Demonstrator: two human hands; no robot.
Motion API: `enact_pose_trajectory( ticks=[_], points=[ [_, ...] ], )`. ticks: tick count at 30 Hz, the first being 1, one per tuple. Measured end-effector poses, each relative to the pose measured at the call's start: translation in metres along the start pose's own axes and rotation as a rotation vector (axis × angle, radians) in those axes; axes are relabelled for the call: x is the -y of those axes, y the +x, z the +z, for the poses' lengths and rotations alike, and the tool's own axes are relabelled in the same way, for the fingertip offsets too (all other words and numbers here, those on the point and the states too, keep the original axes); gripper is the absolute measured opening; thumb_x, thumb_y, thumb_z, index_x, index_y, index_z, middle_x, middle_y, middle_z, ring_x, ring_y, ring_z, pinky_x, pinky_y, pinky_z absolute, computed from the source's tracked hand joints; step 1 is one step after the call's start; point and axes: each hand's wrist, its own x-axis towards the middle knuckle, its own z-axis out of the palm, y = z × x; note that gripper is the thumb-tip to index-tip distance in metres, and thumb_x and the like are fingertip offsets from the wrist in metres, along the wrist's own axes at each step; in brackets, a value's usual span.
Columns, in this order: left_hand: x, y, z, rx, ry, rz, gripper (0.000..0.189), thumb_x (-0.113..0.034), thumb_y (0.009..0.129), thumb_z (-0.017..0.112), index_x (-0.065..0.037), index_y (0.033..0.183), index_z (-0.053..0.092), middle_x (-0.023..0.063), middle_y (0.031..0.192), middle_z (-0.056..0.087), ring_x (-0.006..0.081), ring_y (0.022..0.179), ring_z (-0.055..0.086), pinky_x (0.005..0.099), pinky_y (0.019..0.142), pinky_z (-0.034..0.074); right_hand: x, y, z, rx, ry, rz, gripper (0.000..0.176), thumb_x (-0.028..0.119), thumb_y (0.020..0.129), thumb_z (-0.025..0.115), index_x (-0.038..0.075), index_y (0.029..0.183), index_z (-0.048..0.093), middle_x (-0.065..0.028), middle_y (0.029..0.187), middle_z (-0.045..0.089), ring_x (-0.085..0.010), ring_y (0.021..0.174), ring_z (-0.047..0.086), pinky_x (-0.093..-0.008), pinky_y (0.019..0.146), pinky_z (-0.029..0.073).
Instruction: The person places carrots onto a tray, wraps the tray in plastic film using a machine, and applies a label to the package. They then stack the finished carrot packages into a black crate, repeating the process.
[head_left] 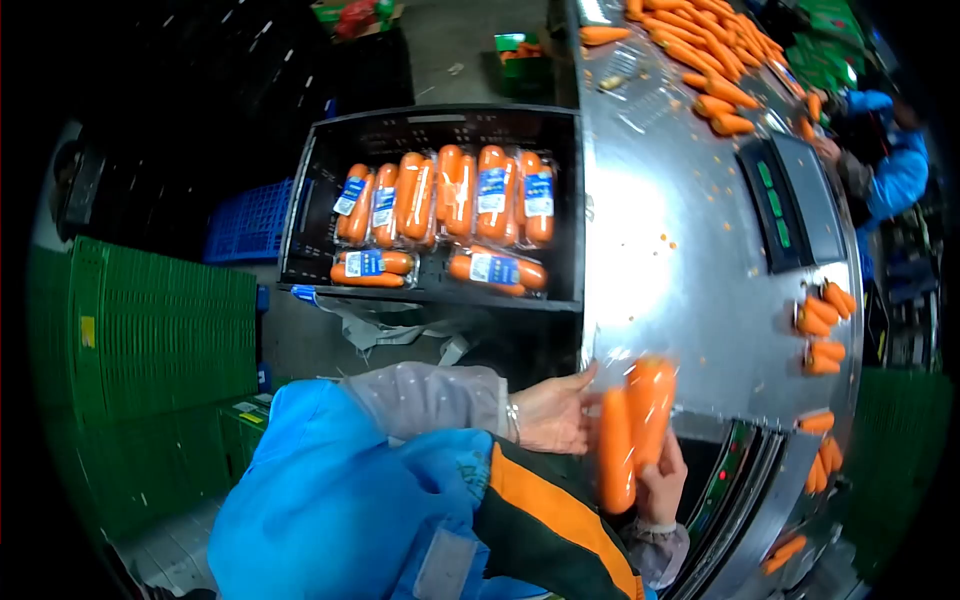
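Note:
My right hand (662,480) grips a pack of carrots (635,430) from its lower right side, its fingers closed around it. The pack is blurred by motion and has a shine like clear film. On the other side, my left hand (552,415) is beside the pack, thumb stretched out and apart from the fingers. Whether its fingertips touch the pack I cannot make out. Further up, a black crate (430,122) holds several packed carrots (490,190) with blue-and-white labels, most upright in a row and two lying crosswise below.
A steel table (660,290) carries a heap of loose carrots (710,40), a dark scale-like device (790,205) and small carrot groups (825,310) along its right edge. A machine with a red light (722,476) sits below. Another person (890,150) works across the table. Green crates (170,340) stand left.

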Motion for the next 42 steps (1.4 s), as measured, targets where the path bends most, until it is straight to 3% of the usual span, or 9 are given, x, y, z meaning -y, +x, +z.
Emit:
enact_pose_trajectory(
  ticks=[6, 11, 19, 24, 27, 31, 34, 39, 42],
  points=[
    [-0.115, -0.004, -0.023, -0.566, 0.501, 1.082, 0.062, -0.029, 0.079, 0.073, -0.004, 0.125, 0.039, 0.0068, 0.114, 0.054, 0.0176, 0.102, 0.054, 0.0327, 0.088, 0.046, 0.003, 0.152, 0.132, 0.289, -0.269, -0.048, 0.060, 0.001, 0.085, 0.057, -0.001, 0.138, 0.030, -0.0108, 0.130, 0.046, -0.0197, 0.113, 0.051, -0.0305, 0.093, 0.042],
    [-0.265, -0.150, -0.105, -1.315, 0.983, 1.296, 0.058, -0.029, 0.075, 0.076, 0.003, 0.116, 0.052, 0.0082, 0.104, 0.062, 0.0164, 0.090, 0.060, 0.0285, 0.079, 0.049, 0.000, 0.191, 0.166, 0.550, -0.519, -0.059, 0.050, 0.003, 0.083, 0.062, 0.004, 0.129, 0.044, -0.0096, 0.117, 0.055, -0.0148, 0.096, 0.057, -0.0261, 0.080, 0.046],
    [-0.398, -0.267, -0.248, -1.516, 1.017, 1.235, 0.043, -0.020, 0.078, 0.072, 0.003, 0.111, 0.055, 0.0107, 0.094, 0.064, 0.0212, 0.083, 0.063, 0.0329, 0.076, 0.051, 0.003, 0.194, 0.111, 0.221, -0.445, 0.334, 0.029, 0.001, 0.086, 0.057, 0.000, 0.115, 0.053, -0.0051, 0.094, 0.063, -0.0099, 0.079, 0.059, -0.0234, 0.075, 0.047],
    [-0.440, -0.252, -0.305, -1.929, 1.451, 0.906, 0.045, -0.020, 0.083, 0.066, 0.003, 0.118, 0.048, 0.0133, 0.106, 0.058, 0.0241, 0.095, 0.057, 0.0347, 0.083, 0.047, 0.007, 0.219, 0.081, 0.195, -0.733, 0.213, 0.023, 0.007, 0.088, 0.059, 0.000, 0.109, 0.058, -0.0031, 0.085, 0.062, -0.0081, 0.079, 0.057, -0.0240, 0.071, 0.048],
    [-0.434, -0.230, -0.275, -2.097, 1.687, 1.096, 0.046, -0.020, 0.086, 0.062, 0.003, 0.122, 0.045, 0.0149, 0.114, 0.054, 0.0258, 0.103, 0.053, 0.0358, 0.088, 0.044, 0.043, 0.232, 0.060, 0.090, -0.664, 0.207, 0.021, 0.011, 0.090, 0.058, 0.001, 0.108, 0.057, -0.0024, 0.089, 0.060, -0.0089, 0.079, 0.058, -0.0250, 0.072, 0.048],
    [-0.368, -0.130, -0.158, -1.681, 1.720, 1.578, 0.048, -0.021, 0.090, 0.058, 0.003, 0.127, 0.040, 0.0171, 0.124, 0.049, 0.0280, 0.112, 0.049, 0.0373, 0.094, 0.041, 0.086, 0.245, -0.046, -0.280, -0.821, -0.033, 0.037, 0.009, 0.083, 0.062, 0.002, 0.117, 0.052, -0.0060, 0.094, 0.062, -0.0123, 0.078, 0.060, -0.0253, 0.068, 0.049],
    [-0.291, -0.009, -0.070, -1.200, 1.385, 1.515, 0.042, -0.012, 0.092, 0.051, 0.002, 0.129, 0.037, 0.0159, 0.129, 0.041, 0.0274, 0.117, 0.042, 0.0382, 0.101, 0.033, 0.116, 0.251, -0.151, -0.657, -0.788, 0.024, 0.045, 0.014, 0.078, 0.067, 0.002, 0.118, 0.051, -0.0086, 0.091, 0.061, -0.0143, 0.077, 0.060, -0.0255, 0.068, 0.049],
    [-0.218, 0.099, -0.024, -0.782, 2.259, 1.074, 0.036, -0.014, 0.082, 0.056, 0.000, 0.114, 0.049, 0.0176, 0.118, 0.049, 0.0372, 0.113, 0.042, 0.0505, 0.101, 0.024, 0.155, 0.279, -0.296, -1.116, -0.627, 0.341, 0.052, 0.028, 0.081, 0.067, 0.001, 0.120, 0.047, -0.0083, 0.097, 0.058, -0.0153, 0.072, 0.056, -0.0259, 0.055, 0.048],
    [-0.215, 0.119, -0.025, -0.835, 2.476, 0.882, 0.033, -0.018, 0.082, 0.057, 0.000, 0.109, 0.051, 0.0171, 0.112, 0.051, 0.0363, 0.112, 0.043, 0.0512, 0.100, 0.024, 0.146, 0.318, -0.371, -1.248, -0.804, 0.413, 0.077, 0.051, 0.081, 0.058, 0.002, 0.136, 0.034, -0.0219, 0.121, 0.049, -0.0303, 0.106, 0.052, -0.0376, 0.091, 0.041]
  ],
)
